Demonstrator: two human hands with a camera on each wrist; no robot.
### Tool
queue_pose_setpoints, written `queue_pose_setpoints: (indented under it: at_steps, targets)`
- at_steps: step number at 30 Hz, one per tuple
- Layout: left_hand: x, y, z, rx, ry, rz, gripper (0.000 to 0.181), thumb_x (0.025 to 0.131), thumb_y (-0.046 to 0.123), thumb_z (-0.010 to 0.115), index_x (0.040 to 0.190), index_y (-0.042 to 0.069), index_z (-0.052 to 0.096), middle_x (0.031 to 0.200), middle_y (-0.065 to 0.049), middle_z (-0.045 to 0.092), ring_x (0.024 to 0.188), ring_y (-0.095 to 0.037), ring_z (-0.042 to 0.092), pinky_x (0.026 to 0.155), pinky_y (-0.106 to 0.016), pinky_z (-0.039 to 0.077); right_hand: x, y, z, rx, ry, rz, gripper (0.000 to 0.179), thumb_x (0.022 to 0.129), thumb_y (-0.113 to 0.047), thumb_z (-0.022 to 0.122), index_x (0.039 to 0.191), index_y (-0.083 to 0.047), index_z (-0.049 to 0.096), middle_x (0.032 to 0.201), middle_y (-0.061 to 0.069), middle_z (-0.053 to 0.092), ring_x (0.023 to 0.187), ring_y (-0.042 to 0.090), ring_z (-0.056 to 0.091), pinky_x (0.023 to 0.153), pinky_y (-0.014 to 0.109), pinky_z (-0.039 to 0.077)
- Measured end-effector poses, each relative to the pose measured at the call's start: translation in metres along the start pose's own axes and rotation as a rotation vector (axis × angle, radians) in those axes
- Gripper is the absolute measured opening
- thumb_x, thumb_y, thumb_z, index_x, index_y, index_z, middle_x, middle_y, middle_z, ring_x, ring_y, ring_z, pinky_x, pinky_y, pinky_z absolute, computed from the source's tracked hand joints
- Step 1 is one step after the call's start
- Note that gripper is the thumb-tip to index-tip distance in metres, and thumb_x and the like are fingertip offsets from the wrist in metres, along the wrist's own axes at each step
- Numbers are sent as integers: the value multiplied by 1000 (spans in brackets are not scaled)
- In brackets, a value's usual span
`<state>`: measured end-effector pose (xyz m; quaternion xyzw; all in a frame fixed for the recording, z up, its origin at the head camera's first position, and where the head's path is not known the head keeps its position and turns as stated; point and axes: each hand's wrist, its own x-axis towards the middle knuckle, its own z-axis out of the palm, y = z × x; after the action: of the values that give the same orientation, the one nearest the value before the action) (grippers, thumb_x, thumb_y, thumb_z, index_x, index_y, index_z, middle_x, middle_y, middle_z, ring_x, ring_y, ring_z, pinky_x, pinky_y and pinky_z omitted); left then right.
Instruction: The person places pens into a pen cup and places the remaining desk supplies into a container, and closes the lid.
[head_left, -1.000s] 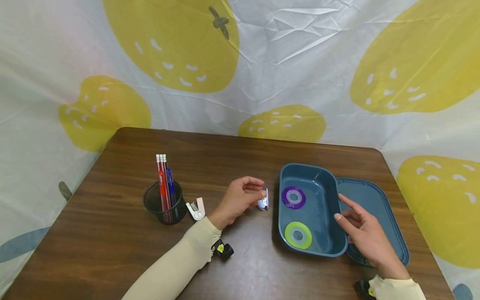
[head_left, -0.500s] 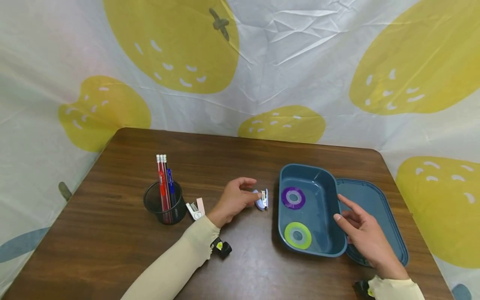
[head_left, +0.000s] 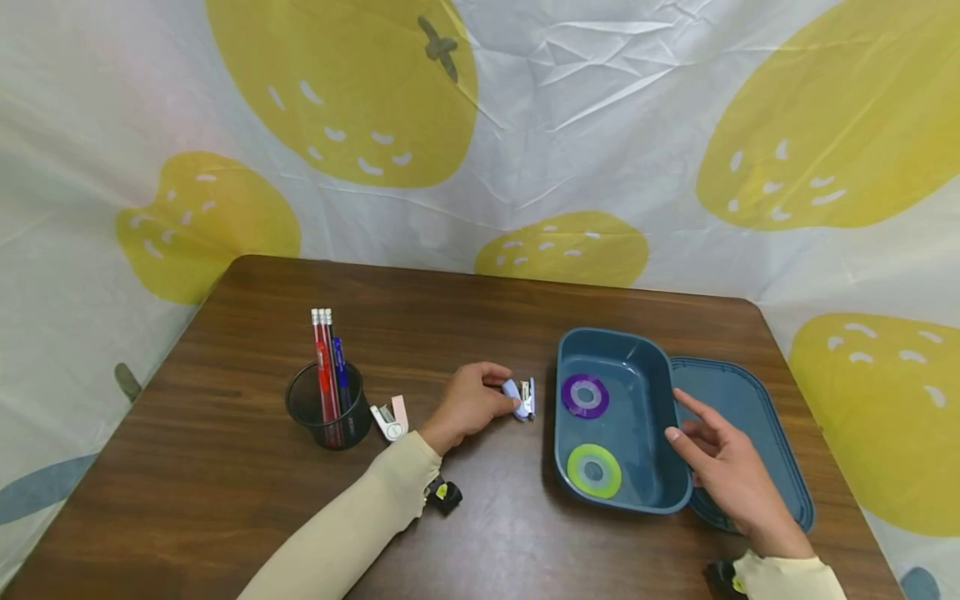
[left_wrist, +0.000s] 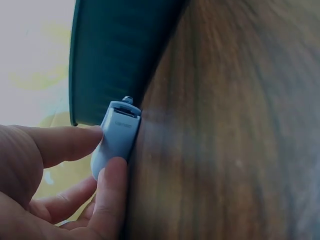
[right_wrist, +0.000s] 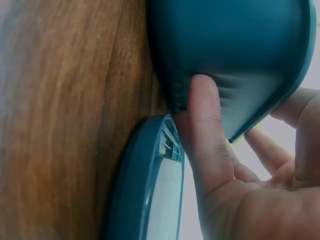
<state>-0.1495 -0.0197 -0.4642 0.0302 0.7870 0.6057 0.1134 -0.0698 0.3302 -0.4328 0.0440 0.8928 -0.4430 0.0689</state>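
Observation:
My left hand [head_left: 472, 404] pinches a small light-blue stapler [head_left: 519, 398] between thumb and fingers, low over the table just left of the box. In the left wrist view the stapler [left_wrist: 119, 135] points toward the box wall. My right hand [head_left: 720, 458] holds the right side of a dark blue plastic box [head_left: 637, 417], its thumb at the rim and other fingers against the outer wall. Inside the box lie a purple tape roll [head_left: 585, 412] and a lime-green tape roll [head_left: 611, 482]. In the right wrist view a finger [right_wrist: 205, 120] presses the outer wall.
The box's blue lid [head_left: 738, 400] lies to its right, partly beneath the right hand. A black mesh pen cup [head_left: 330, 437] with pencils and pens stands at left. Beside it sits a pink and white stapler [head_left: 392, 419]. A patterned cloth [head_left: 517, 150] hangs behind the table.
My left fingers have shifted from over the light-blue stapler's middle to its left side, and that stapler shows more fully now. The right hand and the box stay in place.

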Motion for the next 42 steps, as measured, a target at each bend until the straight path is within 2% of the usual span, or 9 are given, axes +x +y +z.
queue_pose_setpoints:
  at_steps: [6,11,20,25,30,34,42]
  targets:
    - [-1,1,0,64,5,13,43,80,7,88,120,-2,75,111,-14,77,90,-15,71,83,-28,58,0,-1,0,-3,5,5,68,107,-43,62,167,-30,33,136,24,64,88,11,66,60,34,58]
    - [-3,3,2,41,-3,13,41,79,4,89,117,-2,75,103,-13,77,87,-15,71,78,-26,58,-1,-1,0,-6,7,9,68,107,-43,62,167,-30,33,134,23,65,82,12,65,60,34,58]
    - [-6,5,4,12,14,13,38,79,2,89,114,-2,75,105,-15,77,95,-22,76,84,-34,63,-1,0,1,-7,8,13,68,107,-43,62,167,-29,33,134,24,65,85,12,66,60,33,58]
    - [-6,5,1,-23,2,6,39,80,1,88,116,-2,74,108,-16,76,98,-22,76,82,-31,63,-1,-1,0,-8,9,13,68,107,-43,62,167,-29,33,134,23,65,86,11,66,60,34,58]
    - [-4,-1,1,-76,-31,-11,42,81,-1,86,121,-3,73,112,-18,76,100,-22,76,82,-29,63,-1,-1,0,-10,5,9,68,107,-43,62,167,-30,33,134,23,65,82,12,65,60,34,58]
    - [-4,-4,0,-111,-43,2,43,82,-4,85,123,-6,72,113,-21,76,101,-24,75,83,-29,63,-1,-2,0,-10,4,4,68,107,-42,62,167,-30,33,134,24,65,83,12,66,60,33,58]
    - [-5,-5,-3,-93,-29,26,42,80,-1,85,121,-2,75,114,-17,75,94,-16,68,78,-22,57,-1,-2,0,-7,4,6,68,108,-42,61,167,-29,32,133,25,65,83,13,66,60,33,58]
